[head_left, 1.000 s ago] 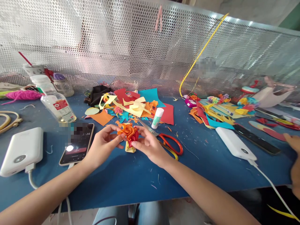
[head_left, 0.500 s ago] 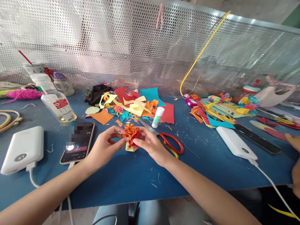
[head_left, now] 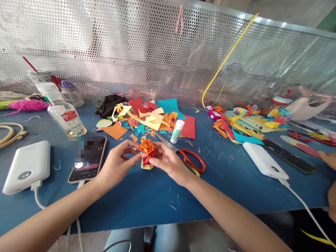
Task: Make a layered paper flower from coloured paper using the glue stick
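A rolled paper flower (head_left: 147, 149), orange on top, red below, with a pale yellow base, sits between both my hands just above the blue table (head_left: 147, 196). My left hand (head_left: 118, 164) pinches its left side with thumb and fingertips. My right hand (head_left: 169, 162) grips its right side and lower part. Red-handled scissors (head_left: 189, 158) lie just right of my right hand. A white glue stick (head_left: 176, 131) stands behind them. A heap of coloured paper scraps (head_left: 147, 120) lies further back.
A phone (head_left: 88, 159), a white power bank (head_left: 27, 167) and a plastic bottle (head_left: 65, 117) lie at left. Another power bank (head_left: 264, 160) with a cable and more paper (head_left: 241, 127) lie at right. A perforated metal screen (head_left: 157, 52) backs the table. Another person's hand (head_left: 331, 175) shows at far right.
The flower has been turned and tightened between my fingers, looking more compact than a second ago. Both hands stayed in nearly the same place.
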### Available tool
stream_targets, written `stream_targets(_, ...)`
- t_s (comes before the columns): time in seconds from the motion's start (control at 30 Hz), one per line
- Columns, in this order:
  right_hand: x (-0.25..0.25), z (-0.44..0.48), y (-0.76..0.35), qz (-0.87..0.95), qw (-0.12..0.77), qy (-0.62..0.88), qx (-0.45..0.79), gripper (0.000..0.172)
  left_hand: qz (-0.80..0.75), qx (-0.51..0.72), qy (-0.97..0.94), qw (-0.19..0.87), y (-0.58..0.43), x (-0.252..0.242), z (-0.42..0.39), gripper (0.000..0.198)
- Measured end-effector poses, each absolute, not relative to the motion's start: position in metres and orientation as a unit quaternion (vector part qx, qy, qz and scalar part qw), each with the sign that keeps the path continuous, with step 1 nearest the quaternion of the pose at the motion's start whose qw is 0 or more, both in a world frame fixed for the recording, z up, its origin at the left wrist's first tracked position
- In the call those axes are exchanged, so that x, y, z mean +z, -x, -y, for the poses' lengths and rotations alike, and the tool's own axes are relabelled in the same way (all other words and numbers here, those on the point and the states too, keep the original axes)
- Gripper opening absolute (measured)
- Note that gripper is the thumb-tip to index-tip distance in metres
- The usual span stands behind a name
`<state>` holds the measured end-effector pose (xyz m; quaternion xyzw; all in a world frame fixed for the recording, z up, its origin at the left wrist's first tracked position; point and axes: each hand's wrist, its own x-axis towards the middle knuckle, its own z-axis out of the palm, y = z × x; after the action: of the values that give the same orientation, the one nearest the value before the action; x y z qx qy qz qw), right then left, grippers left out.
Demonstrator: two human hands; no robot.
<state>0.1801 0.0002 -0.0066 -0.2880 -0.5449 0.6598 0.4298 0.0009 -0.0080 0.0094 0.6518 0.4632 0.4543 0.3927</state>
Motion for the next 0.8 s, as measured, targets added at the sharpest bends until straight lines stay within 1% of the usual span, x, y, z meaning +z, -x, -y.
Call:
stream_targets(0.13, -0.008, -0.004, -0.180, 0.517, 0.446, 0.310, 0.661, 0.039, -0.477, 0.452, -0.650, 0.382, -0.001, 0.011, 0.008, 0.023)
stream_targets(0.37, -0.009, -0.017, -0.186, 0.451, 0.480, 0.333, 0.675, 0.032, -0.506, 0.430, -0.676, 0.321, 0.001, 0.010, 0.006, 0.023)
stream_targets(0.57, -0.011, -0.022, -0.191, 0.461, 0.487, 0.346, 0.656, 0.033, -0.515, 0.407, -0.697, 0.290, 0.001, 0.012, 0.006, 0.022)
stream_targets(0.67, -0.013, -0.024, -0.191, 0.476, 0.494, 0.362, 0.631, 0.029, -0.529, 0.342, -0.733, 0.258, 0.003, 0.009, 0.003, 0.025)
stream_targets(0.8, -0.016, -0.030, -0.194, 0.500, 0.499, 0.393, 0.589, 0.036, -0.506, 0.239, -0.790, 0.250, 0.005, 0.000, -0.001, 0.028)
